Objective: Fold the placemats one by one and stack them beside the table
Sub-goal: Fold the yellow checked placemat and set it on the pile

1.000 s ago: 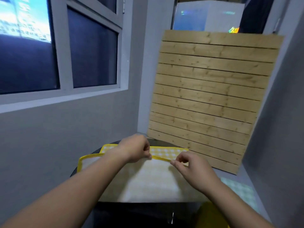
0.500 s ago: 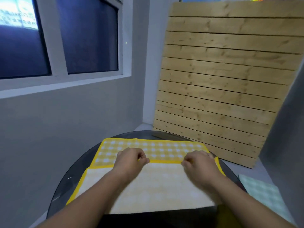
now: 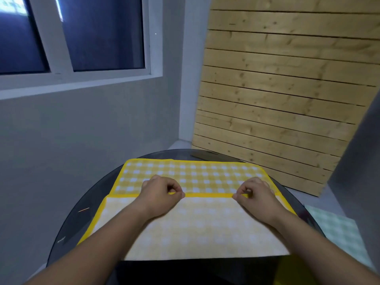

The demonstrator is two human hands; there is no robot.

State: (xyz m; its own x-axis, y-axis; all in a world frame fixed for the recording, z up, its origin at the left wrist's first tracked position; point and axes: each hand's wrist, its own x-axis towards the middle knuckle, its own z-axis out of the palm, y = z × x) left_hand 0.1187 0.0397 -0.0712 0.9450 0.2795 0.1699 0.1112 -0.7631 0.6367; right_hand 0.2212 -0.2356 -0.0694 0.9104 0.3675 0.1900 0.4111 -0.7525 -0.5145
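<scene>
Yellow checked placemat lies on the round dark glass desk, near half folded over with the pale underside up. Both in now: the left hand and right hand pinch the folded yellow hem, each grip tight, fingers curled, well apart. Down on the right, beside the desk, lies a pale green placemat.

Only two forearms and two hands of the person show, all of them bare. The left hand and the right hand match in size, with rounded knuckles. Each forearm is slim at the wrist and broadens toward the elbow.
</scene>
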